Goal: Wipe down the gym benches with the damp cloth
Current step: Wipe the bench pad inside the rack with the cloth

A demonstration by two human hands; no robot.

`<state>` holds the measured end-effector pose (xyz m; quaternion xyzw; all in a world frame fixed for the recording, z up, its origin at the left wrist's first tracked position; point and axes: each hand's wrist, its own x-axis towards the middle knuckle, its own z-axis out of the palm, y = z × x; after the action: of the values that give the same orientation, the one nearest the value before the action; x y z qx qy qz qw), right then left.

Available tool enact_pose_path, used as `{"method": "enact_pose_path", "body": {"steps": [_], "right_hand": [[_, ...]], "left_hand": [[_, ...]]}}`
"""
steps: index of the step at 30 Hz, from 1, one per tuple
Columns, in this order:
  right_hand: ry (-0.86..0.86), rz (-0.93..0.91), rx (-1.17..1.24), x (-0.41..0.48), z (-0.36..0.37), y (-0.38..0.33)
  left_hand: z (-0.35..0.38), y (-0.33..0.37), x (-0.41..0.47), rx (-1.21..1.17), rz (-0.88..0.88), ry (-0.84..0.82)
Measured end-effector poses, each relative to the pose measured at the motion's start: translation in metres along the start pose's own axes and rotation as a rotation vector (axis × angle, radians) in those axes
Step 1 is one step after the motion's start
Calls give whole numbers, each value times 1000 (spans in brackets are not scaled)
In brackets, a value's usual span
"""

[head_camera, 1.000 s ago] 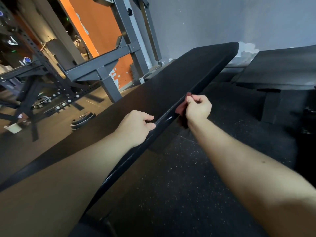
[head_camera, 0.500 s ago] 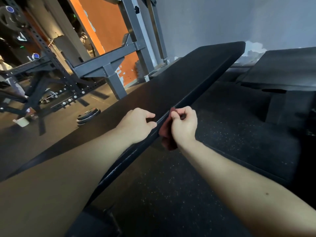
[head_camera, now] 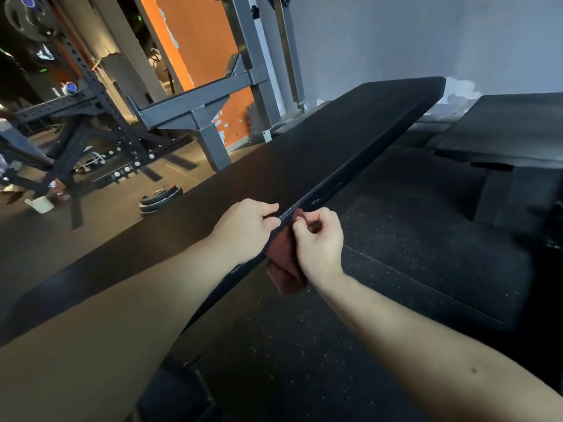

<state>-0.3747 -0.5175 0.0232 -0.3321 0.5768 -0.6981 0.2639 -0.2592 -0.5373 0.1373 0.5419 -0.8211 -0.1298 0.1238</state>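
Note:
A long black padded bench [head_camera: 350,132] runs from lower left to upper right. My left hand [head_camera: 246,228] lies on its top near the right edge, with the fingers curled over that edge. A dark red cloth [head_camera: 285,269] hangs against the bench's right side. My right hand [head_camera: 318,242] grips the cloth's top, just right of my left hand, and holds it against the side edge. Part of the cloth is hidden behind my right hand.
A second black bench [head_camera: 502,129] stands at the right. A grey steel rack [head_camera: 195,114] and a black perforated rack [head_camera: 91,95] rise at the left. Weight plates [head_camera: 161,197] and a white cup [head_camera: 42,204] lie on the speckled rubber floor [head_camera: 396,254].
My right hand has slid the cloth back along the bench's side edge toward me, until it is beside my left hand. My left hand stays on the bench.

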Motion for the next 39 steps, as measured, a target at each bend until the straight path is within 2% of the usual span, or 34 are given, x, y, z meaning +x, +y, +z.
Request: {"method": "enact_pose_path", "body": {"steps": [4, 6, 8, 16, 21, 26, 33, 39], "right_hand": [[132, -7, -33, 40, -10, 0], [237, 52, 2, 63, -17, -2], [265, 105, 31, 73, -20, -5], [37, -35, 23, 11, -6, 3], [25, -83, -21, 32, -13, 1], [107, -2, -34, 49, -17, -4], [117, 7, -11, 31, -29, -8], [-144, -20, 41, 18, -54, -27]], "left_hand": [[2, 0, -1, 4, -15, 10], [3, 1, -1, 7, -15, 14], [4, 2, 1, 8, -6, 12], [7, -6, 4, 0, -10, 33], [8, -3, 2, 10, -18, 39], [7, -1, 0, 26, -13, 35], [6, 6, -2, 59, -48, 53], [-2, 8, -3, 59, -56, 8]]}}
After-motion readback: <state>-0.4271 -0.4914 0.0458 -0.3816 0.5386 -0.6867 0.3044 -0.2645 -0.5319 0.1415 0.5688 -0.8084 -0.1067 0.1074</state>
